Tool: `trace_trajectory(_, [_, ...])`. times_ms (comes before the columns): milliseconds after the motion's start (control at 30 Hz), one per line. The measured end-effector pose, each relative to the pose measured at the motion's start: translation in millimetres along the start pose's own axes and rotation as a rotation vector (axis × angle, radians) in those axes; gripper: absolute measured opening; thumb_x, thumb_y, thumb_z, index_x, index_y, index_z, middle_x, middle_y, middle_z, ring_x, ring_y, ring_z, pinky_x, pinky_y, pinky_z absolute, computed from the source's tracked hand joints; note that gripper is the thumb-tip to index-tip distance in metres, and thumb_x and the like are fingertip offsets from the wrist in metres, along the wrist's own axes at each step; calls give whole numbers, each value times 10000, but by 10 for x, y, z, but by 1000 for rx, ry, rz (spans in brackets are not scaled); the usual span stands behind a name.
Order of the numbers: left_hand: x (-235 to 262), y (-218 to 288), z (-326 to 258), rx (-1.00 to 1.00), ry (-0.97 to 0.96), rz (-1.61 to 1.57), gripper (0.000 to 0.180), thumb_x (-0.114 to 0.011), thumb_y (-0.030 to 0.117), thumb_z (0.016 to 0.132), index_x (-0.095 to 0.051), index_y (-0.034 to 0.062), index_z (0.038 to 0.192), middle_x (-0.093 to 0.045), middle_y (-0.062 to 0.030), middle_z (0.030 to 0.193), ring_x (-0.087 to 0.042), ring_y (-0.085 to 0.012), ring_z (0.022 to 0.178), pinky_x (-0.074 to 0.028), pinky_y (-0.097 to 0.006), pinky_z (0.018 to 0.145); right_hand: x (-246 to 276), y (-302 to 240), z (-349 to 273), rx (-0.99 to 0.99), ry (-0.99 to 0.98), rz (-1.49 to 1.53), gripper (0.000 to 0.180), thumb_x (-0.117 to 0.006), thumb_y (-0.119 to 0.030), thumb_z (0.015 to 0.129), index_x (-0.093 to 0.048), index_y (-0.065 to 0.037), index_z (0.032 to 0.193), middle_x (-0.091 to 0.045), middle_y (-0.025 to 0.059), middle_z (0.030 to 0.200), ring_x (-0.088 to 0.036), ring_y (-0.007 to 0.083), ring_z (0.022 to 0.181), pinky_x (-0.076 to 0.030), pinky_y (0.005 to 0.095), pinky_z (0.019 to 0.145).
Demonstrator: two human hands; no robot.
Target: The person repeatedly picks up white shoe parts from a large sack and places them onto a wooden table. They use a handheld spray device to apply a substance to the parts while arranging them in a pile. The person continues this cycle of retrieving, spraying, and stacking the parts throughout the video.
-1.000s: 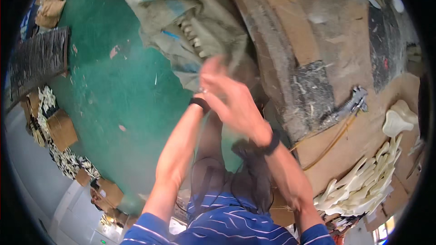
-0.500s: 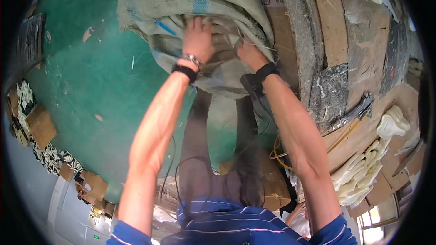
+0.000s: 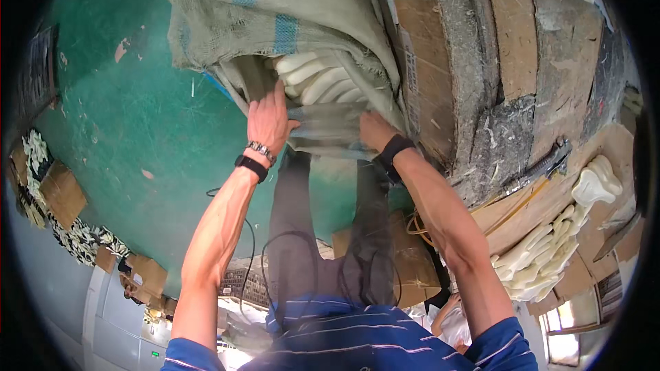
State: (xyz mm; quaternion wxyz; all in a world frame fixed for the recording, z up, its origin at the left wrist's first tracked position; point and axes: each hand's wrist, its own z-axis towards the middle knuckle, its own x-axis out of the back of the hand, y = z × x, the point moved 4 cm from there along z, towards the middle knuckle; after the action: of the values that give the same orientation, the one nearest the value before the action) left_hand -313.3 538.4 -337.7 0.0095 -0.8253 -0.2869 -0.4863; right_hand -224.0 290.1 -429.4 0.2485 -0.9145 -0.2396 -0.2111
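Note:
A woven, pale green sack (image 3: 206, 31) with blue stripes lies in front of me, its mouth toward me. Through the opening show several cream-coloured, finger-like pieces (image 3: 323, 79), packed side by side; they look like gloves. My left hand (image 3: 269, 120) rests against the left side of the mouth, fingers stretched out and thumb apart. At the right, my right hand (image 3: 377, 132) is closed on the near rim of the sack. The rim's fabric between the hands is smeared by motion.
Cardboard sheets and boxes (image 3: 426, 62) line the right side. A tape-gun-like tool (image 3: 543, 165) and a pile of cream gloves (image 3: 543, 261) lie there. The green floor (image 3: 137, 165) spreads left, with cartons (image 3: 63, 192) and gloves beyond. A black cable (image 3: 251, 247) hangs near my legs.
Both hands have come toward me, the left also leftward. The sack's near rim is pulled down, so its mouth now gapes and the cream pieces inside show clearly.

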Motion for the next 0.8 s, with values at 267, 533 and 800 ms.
trace_trajectory(267, [-75, 205, -210, -590, -122, 163, 38, -646, 137, 812, -678, 126, 830, -648, -39, 850, -601, -231, 895, -427, -390, 885, 632, -935, 81, 239, 125, 439, 312, -577, -31, 840, -682, -18, 1133, -640, 263, 1207, -588, 449, 1127, -474, 487, 958])
trace_trajectory(533, [-310, 150, 116, -111, -449, -104, 282, -743, 326, 787, -714, 85, 931, -726, -136, 979, -693, -355, 904, -536, -465, 787, -989, -110, 665, -341, 210, 1447, 436, -586, -170, 927, -575, -31, 1340, -621, 190, 1285, -669, 334, 1067, -557, 461, 849])
trace_trajectory(800, [-113, -487, 990, 136, 467, -654, 633, -748, 288, 778, -577, -57, 1282, -646, -272, 1282, -586, -486, 1179, -437, -455, 1051, -828, 9, 675, -577, -177, 1791, 505, -739, -333, 902, -557, -85, 1302, -618, 107, 996, -660, 238, 755, -614, 397, 722])
